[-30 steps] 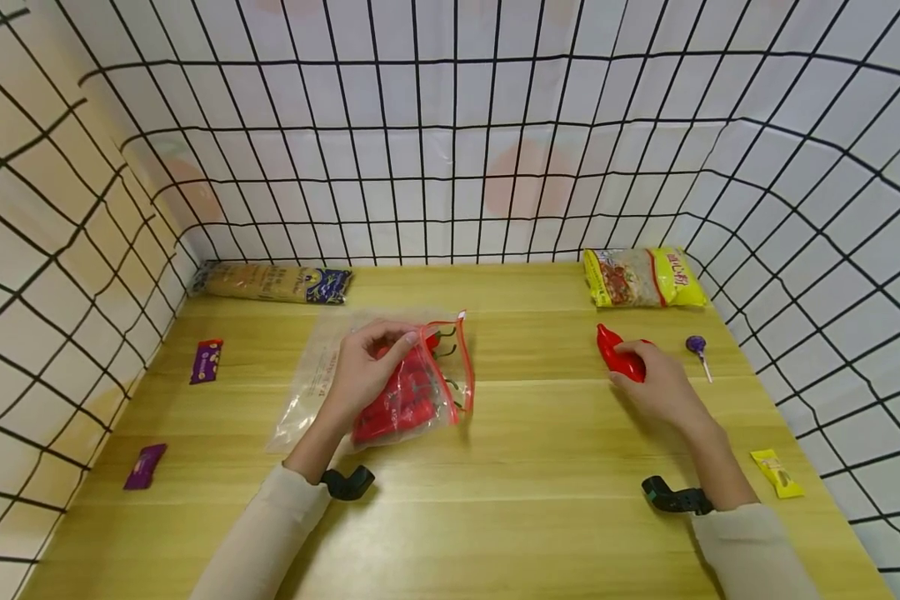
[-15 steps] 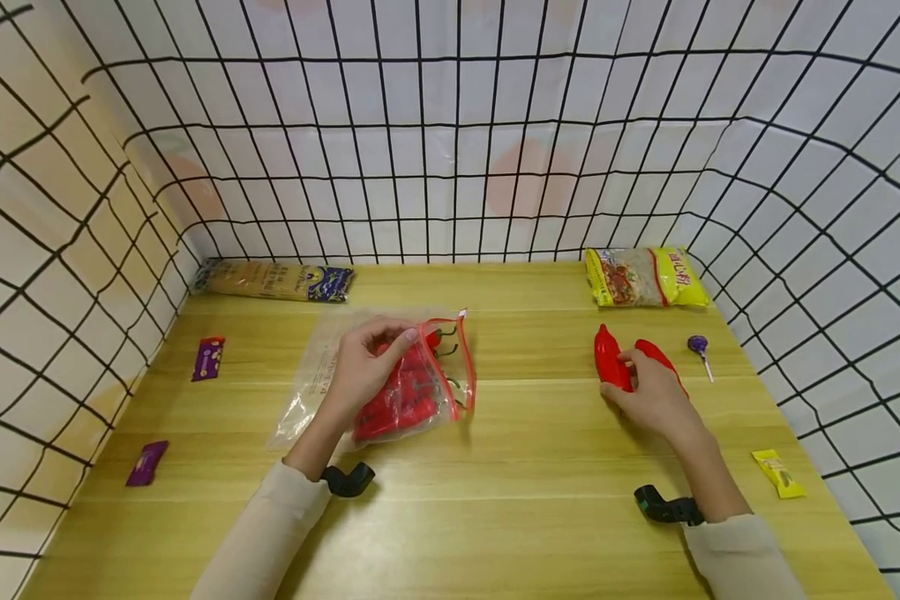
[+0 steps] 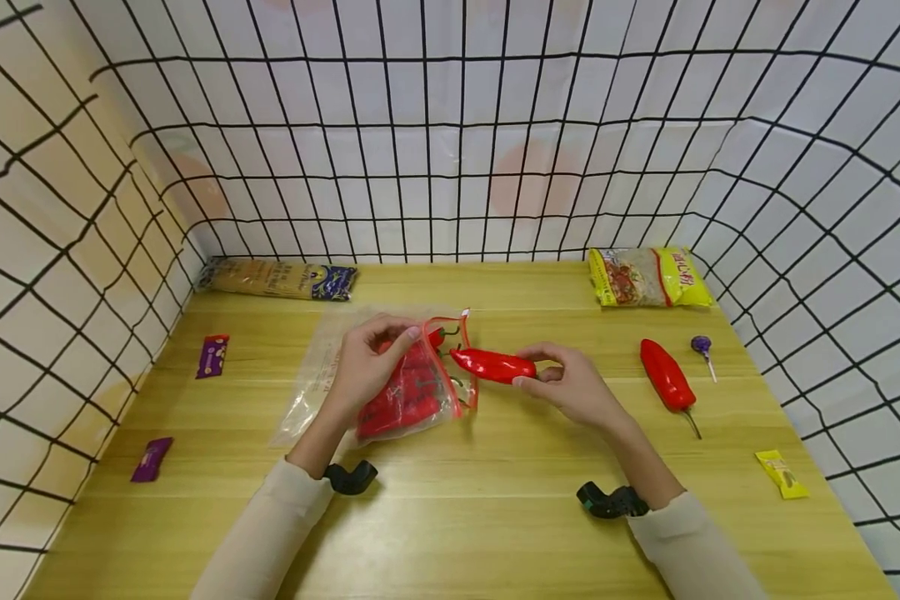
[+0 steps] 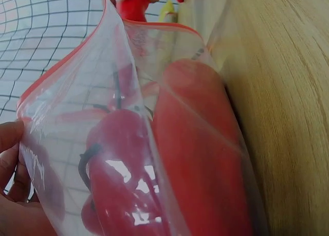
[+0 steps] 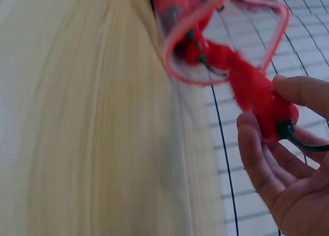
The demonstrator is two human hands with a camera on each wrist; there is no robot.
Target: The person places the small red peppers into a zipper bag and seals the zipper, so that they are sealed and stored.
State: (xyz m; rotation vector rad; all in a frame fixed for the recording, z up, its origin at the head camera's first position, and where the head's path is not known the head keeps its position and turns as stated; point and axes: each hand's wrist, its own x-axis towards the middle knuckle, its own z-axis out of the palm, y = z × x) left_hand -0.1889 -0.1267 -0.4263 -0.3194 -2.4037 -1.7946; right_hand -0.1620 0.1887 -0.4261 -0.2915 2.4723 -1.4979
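Head view: "What is the right hand [image 3: 570,385] doing?"

"It pinches a red pepper [image 3: 492,365] with its tip at the bag's mouth."

"And the left hand [image 3: 363,367]?"

"It pinches the bag [image 3: 412,392] of peppers open. The bag lies on the desk [image 3: 495,500]."

Your left hand [image 3: 367,367] lies palm-down, fingers curled forward with the thumb pinching against them. Your right hand [image 3: 570,387] reaches across toward it, fingers [image 5: 257,153] and thumb curled in a pinch. Both forearms angle inward, sleeves at the wrists.
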